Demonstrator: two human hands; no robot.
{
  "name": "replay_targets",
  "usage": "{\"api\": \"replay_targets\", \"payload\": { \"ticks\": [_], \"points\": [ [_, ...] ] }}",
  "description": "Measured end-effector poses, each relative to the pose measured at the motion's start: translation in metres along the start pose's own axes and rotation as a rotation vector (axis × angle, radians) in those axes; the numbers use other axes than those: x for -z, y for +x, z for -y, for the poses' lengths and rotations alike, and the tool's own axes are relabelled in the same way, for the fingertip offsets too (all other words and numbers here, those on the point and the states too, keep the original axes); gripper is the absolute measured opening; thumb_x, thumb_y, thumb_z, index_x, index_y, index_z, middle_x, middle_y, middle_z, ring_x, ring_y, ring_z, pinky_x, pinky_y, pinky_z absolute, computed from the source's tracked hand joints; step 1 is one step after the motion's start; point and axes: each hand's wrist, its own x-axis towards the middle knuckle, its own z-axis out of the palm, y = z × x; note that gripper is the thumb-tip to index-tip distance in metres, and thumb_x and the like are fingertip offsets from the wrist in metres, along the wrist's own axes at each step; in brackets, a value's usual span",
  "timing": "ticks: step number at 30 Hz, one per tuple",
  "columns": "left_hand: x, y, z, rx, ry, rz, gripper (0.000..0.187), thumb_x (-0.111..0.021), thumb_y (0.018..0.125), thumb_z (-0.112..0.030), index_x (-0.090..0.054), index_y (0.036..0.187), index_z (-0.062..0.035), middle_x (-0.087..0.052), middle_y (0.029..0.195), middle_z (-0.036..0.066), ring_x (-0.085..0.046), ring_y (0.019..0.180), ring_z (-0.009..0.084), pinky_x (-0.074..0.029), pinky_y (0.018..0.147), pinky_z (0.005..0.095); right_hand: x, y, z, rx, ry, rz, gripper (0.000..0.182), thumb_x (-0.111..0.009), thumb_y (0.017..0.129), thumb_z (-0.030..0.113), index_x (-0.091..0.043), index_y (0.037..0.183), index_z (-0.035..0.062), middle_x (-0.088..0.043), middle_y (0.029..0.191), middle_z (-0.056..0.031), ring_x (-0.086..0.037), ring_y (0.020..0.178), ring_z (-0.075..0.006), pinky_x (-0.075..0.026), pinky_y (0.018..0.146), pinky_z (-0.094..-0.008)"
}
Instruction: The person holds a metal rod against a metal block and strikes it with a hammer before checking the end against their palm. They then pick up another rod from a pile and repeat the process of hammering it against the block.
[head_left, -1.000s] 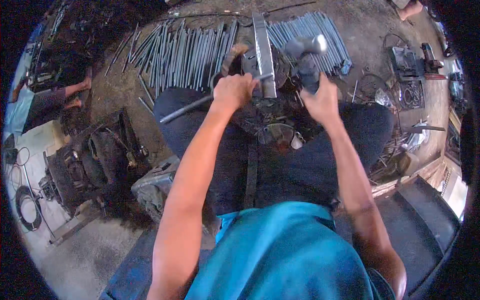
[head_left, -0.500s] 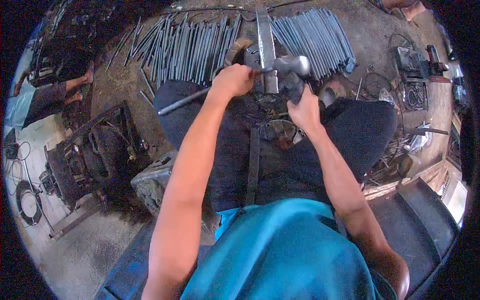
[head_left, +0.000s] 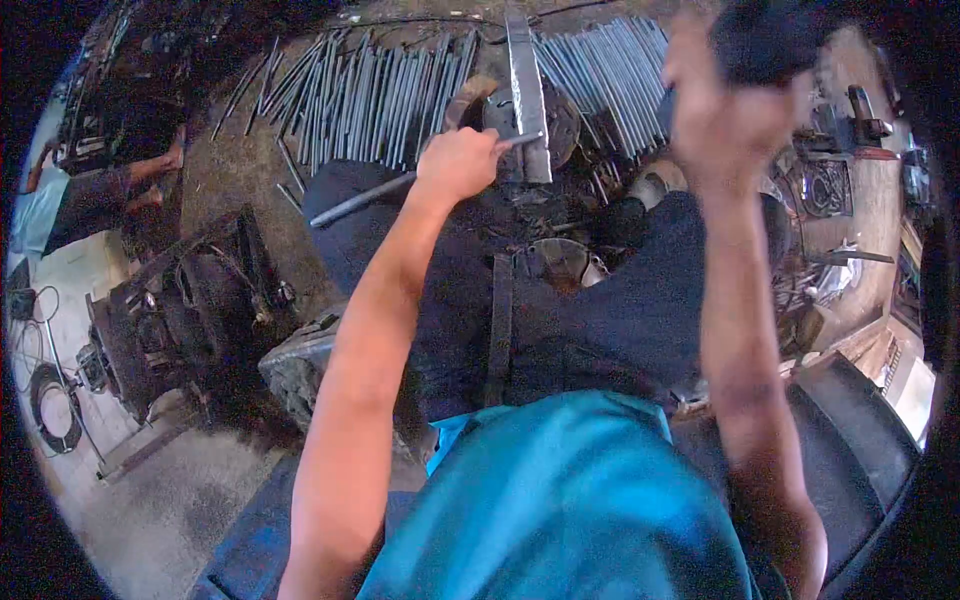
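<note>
My left hand [head_left: 458,165] is closed around a grey metal rod [head_left: 365,198]. The rod slants across my lap, and its far tip lies over a long flat metal bar [head_left: 527,85] with a bright, rough edge. Up at the right, my right hand [head_left: 735,130] grips a hammer [head_left: 765,45], raised high and smeared by motion. The hammer looks dark here, and its handle is mostly hidden. Beneath the bar is a dark round block [head_left: 563,130], partly covered by it.
Many loose metal rods lie on the ground in a left pile [head_left: 390,100] and a right pile [head_left: 600,80]. Dark machinery [head_left: 185,315] stands at the left, near another person [head_left: 80,205]. A wooden bench [head_left: 875,220] with tools is at the right.
My right hand has lifted the hammer from beside the flat bar, up and to the right. My left hand has shifted slightly left with the rod, whose tip now shows over the bar.
</note>
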Motion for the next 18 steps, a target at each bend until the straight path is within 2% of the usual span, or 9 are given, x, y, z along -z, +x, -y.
{"api": "replay_targets", "payload": {
  "ticks": [2,4,10,11,12,13,14,16,18],
  "points": [
    [0.003,-0.002,0.001,-0.011,0.019,-0.028,0.035,-0.051,0.093,-0.037,-0.065,0.090,-0.0054,-0.067,0.084,0.021,-0.066,0.081,0.0398,-0.053,0.073,0.0496,-0.024,-0.117,-0.015,-0.573,0.224,0.225,0.034,-0.071,0.074,0.011,-0.057,0.103,0.0002,-0.068,0.085,-0.0145,-0.065,0.071,-0.0306,-0.051,0.069,-0.0397],
    [0.004,-0.003,0.002,-0.019,0.057,0.006,0.031,-0.049,0.094,-0.034,-0.064,0.094,-0.0068,-0.066,0.088,0.023,-0.064,0.082,0.0417,-0.052,0.072,0.0515,-0.028,-0.177,-0.023,-0.853,-0.273,0.892,0.044,-0.070,0.069,0.009,-0.052,0.107,-0.0060,-0.064,0.095,-0.0293,-0.062,0.087,-0.0460,-0.050,0.079,-0.0497],
    [0.001,0.002,-0.004,-0.014,-0.002,0.025,0.040,-0.041,0.098,-0.037,-0.064,0.091,-0.0053,-0.066,0.085,0.024,-0.065,0.078,0.0433,-0.052,0.072,0.0533,-0.001,-0.037,-0.022,-0.293,-0.096,0.325,0.038,-0.071,0.071,0.015,-0.058,0.102,-0.0038,-0.067,0.085,-0.0229,-0.065,0.083,-0.0419,-0.052,0.076,-0.0426],
    [0.003,-0.001,-0.008,0.007,0.006,0.045,0.041,-0.041,0.098,-0.038,-0.064,0.091,-0.0049,-0.066,0.085,0.024,-0.065,0.079,0.0436,-0.052,0.073,0.0535,0.007,-0.005,-0.025,-0.260,-0.229,0.364,0.036,-0.073,0.073,0.020,-0.061,0.098,-0.0022,-0.067,0.083,-0.0103,-0.062,0.067,-0.0163,-0.049,0.065,-0.0304],
    [0.003,-0.003,-0.010,0.029,0.018,0.062,0.042,-0.040,0.098,-0.038,-0.064,0.091,-0.0044,-0.066,0.085,0.024,-0.065,0.079,0.0438,-0.052,0.073,0.0537,0.013,0.024,-0.018,-0.088,-0.457,0.359,0.019,-0.069,0.079,0.019,-0.064,0.086,0.0026,-0.066,0.080,-0.0060,-0.056,0.059,-0.0119,-0.046,0.060,-0.0266],
    [0.003,-0.002,-0.010,0.030,0.020,0.067,0.043,-0.040,0.098,-0.039,-0.064,0.090,-0.0042,-0.066,0.085,0.024,-0.065,0.080,0.0439,-0.052,0.073,0.0537,0.006,0.055,0.031,-0.127,0.039,0.024,0.013,-0.061,0.082,0.010,-0.059,0.090,0.0009,-0.058,0.068,-0.0031,-0.055,0.052,-0.0103,-0.045,0.043,-0.0261],
    [0.004,0.002,-0.010,0.031,0.024,0.063,0.043,-0.040,0.098,-0.039,-0.064,0.090,-0.0042,-0.066,0.085,0.024,-0.065,0.080,0.0439,-0.052,0.073,0.0537,0.009,0.073,0.030,-0.213,0.110,-0.018,0.011,-0.059,0.081,0.006,-0.060,0.091,-0.0005,-0.058,0.065,-0.0007,-0.052,0.047,-0.0092,-0.042,0.040,-0.0246],
    [0.001,0.003,-0.010,0.019,0.025,0.050,0.045,-0.042,0.097,-0.039,-0.068,0.087,-0.0038,-0.067,0.084,0.023,-0.066,0.080,0.0407,-0.052,0.073,0.0507,0.047,0.090,-0.003,0.032,0.540,0.516,0.036,-0.057,0.091,0.026,-0.058,0.115,-0.0010,-0.066,0.096,-0.0127,-0.065,0.080,-0.0196,-0.054,0.065,-0.0324],
    [0.001,0.002,-0.010,0.032,0.026,0.057,0.045,-0.042,0.097,-0.039,-0.068,0.087,-0.0037,-0.066,0.084,0.024,-0.066,0.080,0.0409,-0.052,0.073,0.0511,0.015,0.016,-0.009,0.048,-0.443,0.205,0.013,-0.062,0.086,0.017,-0.063,0.083,0.0039,-0.066,0.084,-0.0038,-0.056,0.064,-0.0118,-0.047,0.063,-0.0275]
  ]
}}
